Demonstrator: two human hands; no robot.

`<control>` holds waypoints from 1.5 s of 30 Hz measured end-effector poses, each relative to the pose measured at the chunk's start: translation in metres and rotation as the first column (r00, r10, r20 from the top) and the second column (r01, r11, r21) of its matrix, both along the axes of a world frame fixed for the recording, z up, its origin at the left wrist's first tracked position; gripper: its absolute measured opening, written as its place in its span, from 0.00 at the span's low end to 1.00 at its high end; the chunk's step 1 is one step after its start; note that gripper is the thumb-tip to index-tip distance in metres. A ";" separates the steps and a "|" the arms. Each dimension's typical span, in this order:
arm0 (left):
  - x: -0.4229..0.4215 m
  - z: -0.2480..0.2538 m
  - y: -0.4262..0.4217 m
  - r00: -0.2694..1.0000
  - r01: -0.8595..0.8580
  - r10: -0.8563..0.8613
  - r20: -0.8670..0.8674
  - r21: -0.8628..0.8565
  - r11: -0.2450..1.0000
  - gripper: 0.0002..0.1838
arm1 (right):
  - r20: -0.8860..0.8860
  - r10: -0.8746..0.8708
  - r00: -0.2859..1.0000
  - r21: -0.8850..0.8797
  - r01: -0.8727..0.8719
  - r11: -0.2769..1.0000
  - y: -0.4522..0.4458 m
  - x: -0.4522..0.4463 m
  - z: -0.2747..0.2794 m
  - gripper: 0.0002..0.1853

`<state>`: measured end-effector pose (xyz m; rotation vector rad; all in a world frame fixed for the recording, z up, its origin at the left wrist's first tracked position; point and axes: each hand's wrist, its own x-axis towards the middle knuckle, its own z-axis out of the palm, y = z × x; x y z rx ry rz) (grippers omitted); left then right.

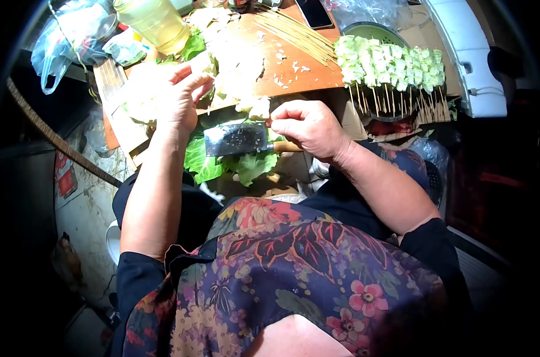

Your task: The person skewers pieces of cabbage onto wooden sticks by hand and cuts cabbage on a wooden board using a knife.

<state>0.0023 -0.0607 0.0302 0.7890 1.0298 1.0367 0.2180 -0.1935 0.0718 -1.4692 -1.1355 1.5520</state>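
The right hand's (pixel 308 128) grip is drawn together, thumb to forefinger, just beside one pale cabbage piece (pixel 257 108). The left hand (pixel 186 98) is raised at 10 o'clock from it, its fingers bent beside a second stretch of pale leaf (pixel 204 64). Glare washes out the fingertips, so I cannot tell what either grip is grasping.

Just below the hands lies one cleaver (pixel 237 140), its blade toward 9 o'clock and its single wooden handle (pixel 286 146) toward 3, with at least two green leaves (pixel 251 169) spread beneath.

From the cleaver outward, the counter (pixel 317 80) carries one loose bundle of bare skewers (pixel 297 33) and one dark phone (pixel 314 13) at 1 o'clock. At 2 o'clock sits one row of filled skewers (pixel 392 65), at least eight sticks, with one green bowl (pixel 374 30) behind and one white foam box (pixel 469 53) beyond. One jug of yellow liquid (pixel 154 27) leans at 11 o'clock; one blue plastic bag (pixel 52 53) is at 10. Near 9, one red packet (pixel 64 175) shows pale markings too small to read.
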 end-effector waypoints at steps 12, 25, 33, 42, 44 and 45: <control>-0.034 0.040 -0.064 0.995 0.045 -0.029 -0.091 0.183 0.982 0.17 | -0.126 0.012 0.992 0.113 0.002 0.994 -0.058 -0.046 0.012 0.05; -0.042 0.051 -0.124 0.969 0.130 -0.062 -0.240 0.278 0.952 0.13 | -0.386 -0.056 0.921 -0.050 0.040 0.998 -0.111 -0.045 0.008 0.06; -0.027 0.019 -0.142 0.971 0.001 0.024 0.240 -0.105 0.995 0.30 | -0.138 0.107 0.985 0.170 -0.083 0.982 -0.119 -0.045 -0.018 0.09; -0.006 0.024 -0.159 0.979 -0.030 0.052 0.197 -0.114 0.993 0.33 | -0.186 0.071 0.980 0.197 -0.034 0.980 -0.114 -0.051 -0.030 0.11; -0.011 0.023 -0.159 0.958 0.011 0.024 0.286 -0.120 0.993 0.28 | -0.073 0.064 0.995 0.215 -0.047 0.976 -0.112 -0.049 -0.027 0.11; -0.012 0.024 -0.160 0.958 0.009 0.025 0.284 -0.119 0.993 0.28 | -0.080 0.055 0.995 0.223 -0.036 0.974 -0.111 -0.049 -0.028 0.10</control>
